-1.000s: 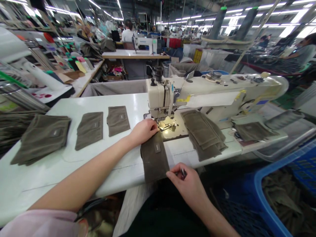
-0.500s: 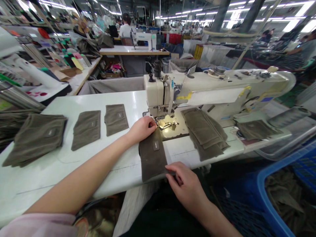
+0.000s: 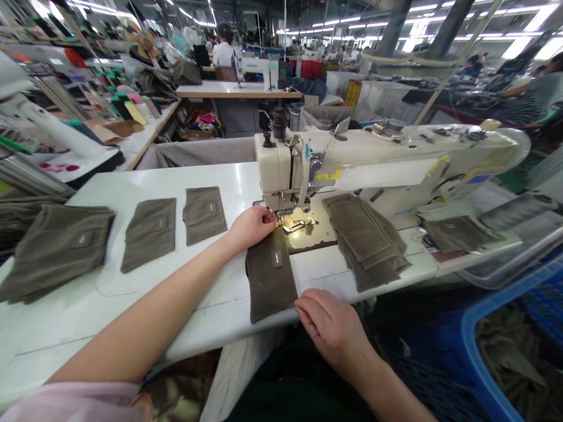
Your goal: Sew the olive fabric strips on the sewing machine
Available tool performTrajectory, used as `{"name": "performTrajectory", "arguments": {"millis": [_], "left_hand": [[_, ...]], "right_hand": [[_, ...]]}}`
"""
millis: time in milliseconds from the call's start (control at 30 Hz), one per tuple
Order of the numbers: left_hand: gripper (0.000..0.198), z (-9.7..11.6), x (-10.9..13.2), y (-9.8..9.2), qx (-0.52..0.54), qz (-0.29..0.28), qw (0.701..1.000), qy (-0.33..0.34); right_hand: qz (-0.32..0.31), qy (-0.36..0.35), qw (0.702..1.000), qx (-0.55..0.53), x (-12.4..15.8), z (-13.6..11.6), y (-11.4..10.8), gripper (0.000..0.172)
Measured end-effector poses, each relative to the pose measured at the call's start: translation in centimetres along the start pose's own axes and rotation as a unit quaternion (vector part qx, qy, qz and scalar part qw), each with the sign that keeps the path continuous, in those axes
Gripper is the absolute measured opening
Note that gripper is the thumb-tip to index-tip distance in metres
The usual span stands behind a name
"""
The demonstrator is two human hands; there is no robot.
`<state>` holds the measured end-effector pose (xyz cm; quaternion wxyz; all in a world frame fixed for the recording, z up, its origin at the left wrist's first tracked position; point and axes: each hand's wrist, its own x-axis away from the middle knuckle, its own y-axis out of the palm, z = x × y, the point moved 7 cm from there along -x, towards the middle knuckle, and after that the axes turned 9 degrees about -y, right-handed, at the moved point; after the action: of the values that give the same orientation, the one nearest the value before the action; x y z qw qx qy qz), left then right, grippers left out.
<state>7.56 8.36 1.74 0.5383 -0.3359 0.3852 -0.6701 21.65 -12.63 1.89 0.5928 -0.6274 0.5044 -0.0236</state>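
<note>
An olive-brown fabric piece [image 3: 269, 287] with a small label patch [image 3: 277, 258] lies under the front of the sewing machine [image 3: 281, 170]. My left hand [image 3: 255, 225] pinches its far end, close beside the needle and presser foot. At the near right corner, by the table's front edge, my right hand [image 3: 329, 322] has thumb and fingers closed on the fabric. The metal needle plate [image 3: 308, 231] is lit by the machine's lamp.
Two labelled fabric pieces [image 3: 204, 215] lie left of my hand, beyond them a fabric stack [image 3: 61, 249]. More pieces [image 3: 363, 234] overlap right of the needle. A blue basket [image 3: 470, 340] holding fabric stands at the lower right. A person [image 3: 223, 50] sits farther back.
My right thumb and fingers have closed on the fabric's near corner; they were apart before. My left hand keeps its pinch by the needle. The view has shifted slightly.
</note>
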Motion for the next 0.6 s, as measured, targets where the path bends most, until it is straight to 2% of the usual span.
{"name": "performTrajectory", "arguments": {"millis": [200, 433, 600], "left_hand": [[0.021, -0.29, -0.29, 0.17, -0.011, 0.007, 1.000, -0.013], [0.023, -0.32, -0.05, 0.15, 0.019, 0.017, 1.000, 0.016], [0.024, -0.50, 0.00, 0.09, 0.033, 0.024, 0.999, 0.012]], "right_hand": [[-0.004, 0.000, 1.000, 0.005, -0.04, -0.07, 0.31, 0.020], [-0.035, 0.023, 0.999, 0.005, -0.15, 0.15, 0.40, 0.022], [-0.070, 0.032, 0.997, 0.011, 0.03, 0.36, 0.99, 0.023]]}}
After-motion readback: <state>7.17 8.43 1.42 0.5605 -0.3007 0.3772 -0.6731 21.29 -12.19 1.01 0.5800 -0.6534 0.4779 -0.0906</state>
